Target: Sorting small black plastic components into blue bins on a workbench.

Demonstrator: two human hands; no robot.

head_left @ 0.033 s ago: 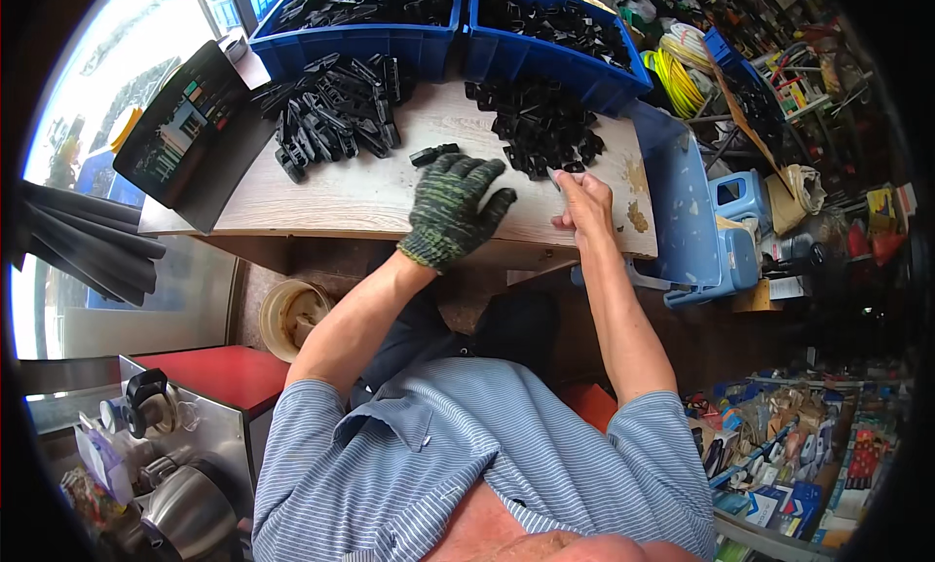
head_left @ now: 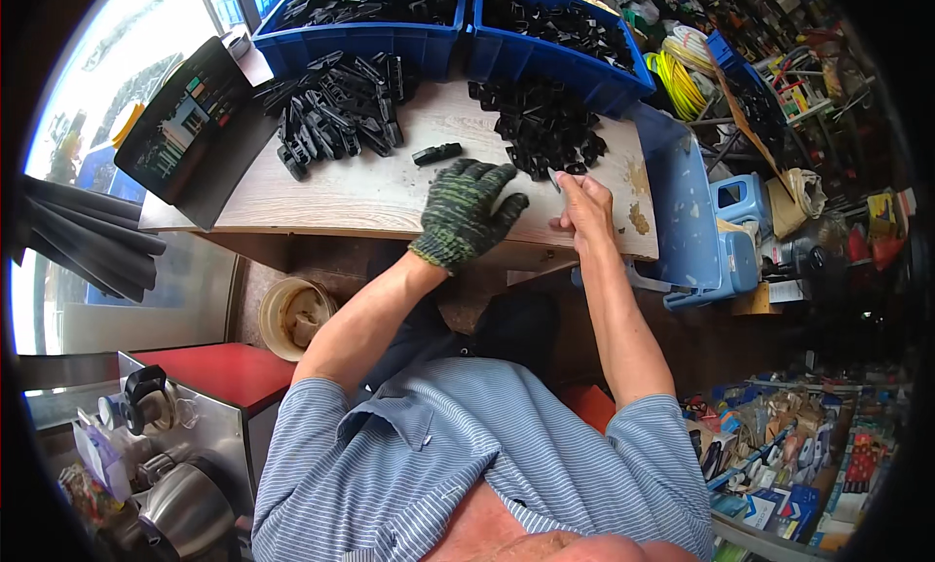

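Pinched in the bare right hand (head_left: 585, 204) is a small blade-like tool (head_left: 553, 179), its shape hard to make out. Beside it, the gloved left hand (head_left: 466, 211) rests palm-down on the wooden bench (head_left: 321, 197), fingers spread and holding nothing. One loose black plastic clip (head_left: 437, 154) lies just beyond its fingertips, between two piles of black clips (head_left: 336, 109), with blue bins (head_left: 409, 38) behind.

A pale, worn wooden tabletop (head_left: 341, 197) spans the upper middle of the frame. On it, toward the upper left, lies a heap of black plastic clips (head_left: 336, 109); a second heap of black plastic parts (head_left: 545, 124) sits at upper centre-right. One lone black plastic piece (head_left: 437, 154) lies between them. Two blue plastic bins (head_left: 390, 41) line the far edge. A black flat case (head_left: 185, 124) rests on the left end.
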